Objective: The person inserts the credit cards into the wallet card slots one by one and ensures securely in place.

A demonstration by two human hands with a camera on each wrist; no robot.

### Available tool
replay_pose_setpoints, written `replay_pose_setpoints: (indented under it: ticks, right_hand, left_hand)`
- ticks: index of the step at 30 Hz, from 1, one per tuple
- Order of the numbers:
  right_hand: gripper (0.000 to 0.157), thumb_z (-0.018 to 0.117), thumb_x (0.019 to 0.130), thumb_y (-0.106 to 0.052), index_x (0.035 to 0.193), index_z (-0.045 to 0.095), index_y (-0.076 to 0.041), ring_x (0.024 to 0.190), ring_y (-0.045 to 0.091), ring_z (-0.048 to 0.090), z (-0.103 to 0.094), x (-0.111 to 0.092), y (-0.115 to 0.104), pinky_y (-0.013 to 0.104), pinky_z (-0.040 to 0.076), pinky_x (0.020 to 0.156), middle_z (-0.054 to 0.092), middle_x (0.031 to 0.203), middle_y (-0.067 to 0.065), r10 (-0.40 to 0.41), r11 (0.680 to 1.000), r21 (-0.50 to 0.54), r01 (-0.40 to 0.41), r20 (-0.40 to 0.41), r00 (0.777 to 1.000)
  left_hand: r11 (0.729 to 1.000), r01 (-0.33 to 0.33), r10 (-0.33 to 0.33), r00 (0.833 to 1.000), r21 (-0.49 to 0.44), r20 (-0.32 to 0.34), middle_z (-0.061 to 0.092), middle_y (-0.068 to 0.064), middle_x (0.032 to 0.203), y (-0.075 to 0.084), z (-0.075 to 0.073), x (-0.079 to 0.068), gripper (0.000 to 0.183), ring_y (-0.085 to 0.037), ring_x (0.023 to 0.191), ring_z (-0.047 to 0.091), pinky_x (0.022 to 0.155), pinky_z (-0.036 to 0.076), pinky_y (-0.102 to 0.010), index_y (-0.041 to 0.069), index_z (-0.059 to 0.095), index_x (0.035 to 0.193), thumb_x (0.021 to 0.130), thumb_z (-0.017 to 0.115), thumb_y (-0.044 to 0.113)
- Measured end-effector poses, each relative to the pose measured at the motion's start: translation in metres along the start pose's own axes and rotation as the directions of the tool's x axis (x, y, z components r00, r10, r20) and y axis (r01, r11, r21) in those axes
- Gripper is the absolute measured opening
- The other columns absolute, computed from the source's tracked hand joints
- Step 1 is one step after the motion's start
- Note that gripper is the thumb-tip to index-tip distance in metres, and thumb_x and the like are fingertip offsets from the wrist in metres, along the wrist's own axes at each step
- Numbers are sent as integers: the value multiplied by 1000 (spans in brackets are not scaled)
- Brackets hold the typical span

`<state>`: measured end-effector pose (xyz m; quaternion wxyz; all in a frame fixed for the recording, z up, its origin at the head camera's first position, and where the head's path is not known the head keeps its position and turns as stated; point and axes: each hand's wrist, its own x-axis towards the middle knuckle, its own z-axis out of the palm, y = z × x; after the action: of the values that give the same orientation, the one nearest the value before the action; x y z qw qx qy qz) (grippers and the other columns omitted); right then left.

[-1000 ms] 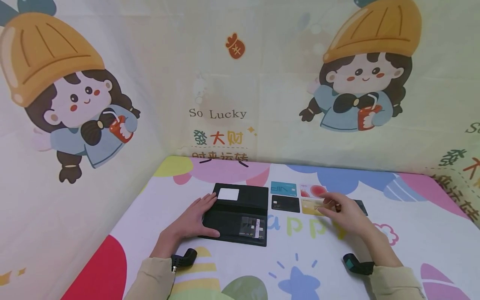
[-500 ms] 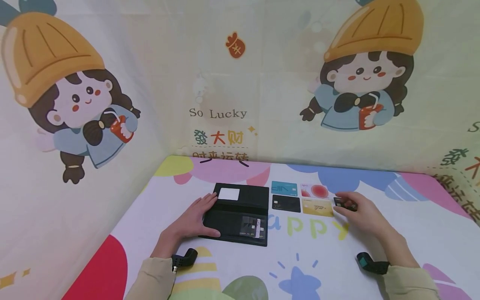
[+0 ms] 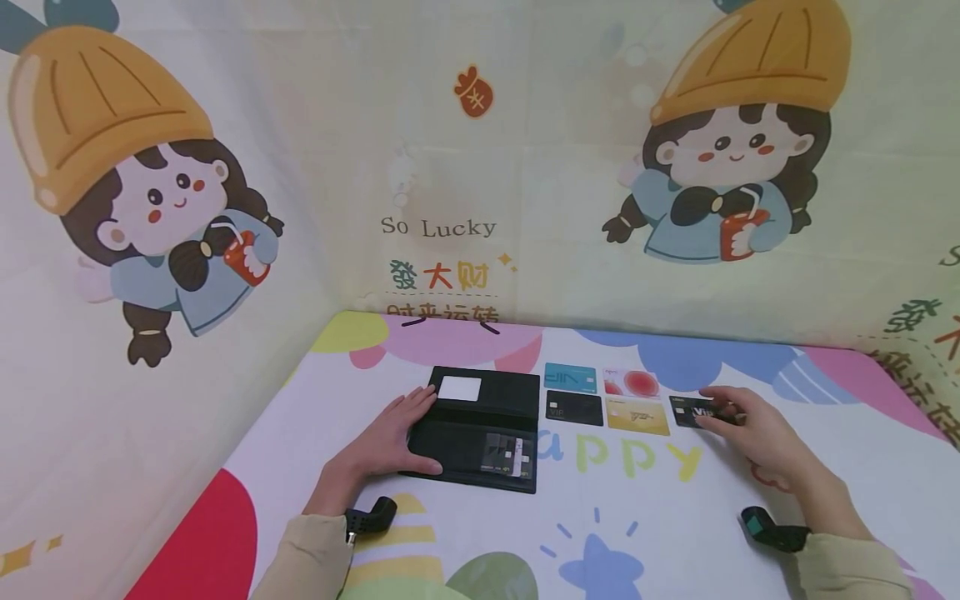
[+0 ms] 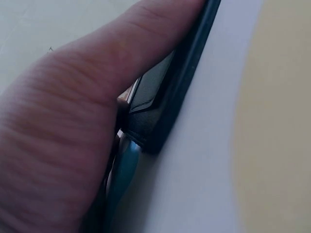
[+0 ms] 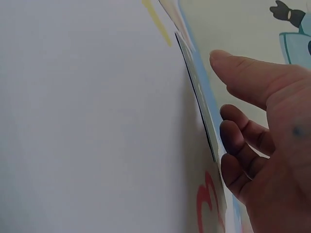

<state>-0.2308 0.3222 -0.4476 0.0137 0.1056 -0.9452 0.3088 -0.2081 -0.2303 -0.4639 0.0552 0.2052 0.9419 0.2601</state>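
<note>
An open black card wallet [image 3: 472,427] lies flat on the table, with a white card [image 3: 459,388] in its upper half. Cards [image 3: 508,454] show through the lower pocket. Across the wallet's left side rests my left hand [image 3: 378,442], fingers and thumb spread. In the left wrist view the thumb lies along the wallet's edge [image 4: 160,111]. My right hand [image 3: 761,429] hovers over the right end of a black VIP card [image 3: 685,412], hiding part of it. Its fingers are loosely bent and hold nothing; in the right wrist view they stand apart from the card [image 5: 198,99].
Between wallet and right hand lie a teal card [image 3: 571,378], a red-and-white card [image 3: 632,383], a black card [image 3: 573,408] and a gold card [image 3: 637,417], in two rows. A patterned cloth covers the table [image 3: 480,525]. A printed curtain [image 3: 555,208] hangs behind.
My right hand has moved right, from over the gold card to the right end of the black VIP card, uncovering the gold and red-and-white cards. The left hand stays on the wallet.
</note>
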Motion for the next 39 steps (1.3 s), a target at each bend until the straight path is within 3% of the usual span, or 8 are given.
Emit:
replay_pose_setpoints:
  ticks: [13,27,39]
  right_hand:
    - [60,76,92,-26,136,52,7,93,32,54,-10,1,18,36,48,70,61,107,19,35,999,-33,-34,56,998]
    - [62,78,90,-25,134,52,9,92,33,56,-15,5,25,48,50,79,61,105,19,52,998,-40,-48,88,995]
    - [61,80,88,-26,131,52,7,91,31,52,-22,16,25,36,49,69,56,102,16,80,997,-35,-75,188,979]
  left_hand:
    - [1000,-5,5,1000,-4,-6,26,-8,165,-1,1,0,117,-30,153,15,123,10,-52,5,33,158,70,82,65]
    - [1000,-3,3,1000,-3,-12,26,-8,165,-2,1,0,118,-31,152,16,123,11,-53,5,33,158,69,81,66]
    - [1000,5,-5,1000,-2,-8,25,-8,165,0,1,-1,118,-31,152,16,123,10,-52,6,33,158,69,81,67]
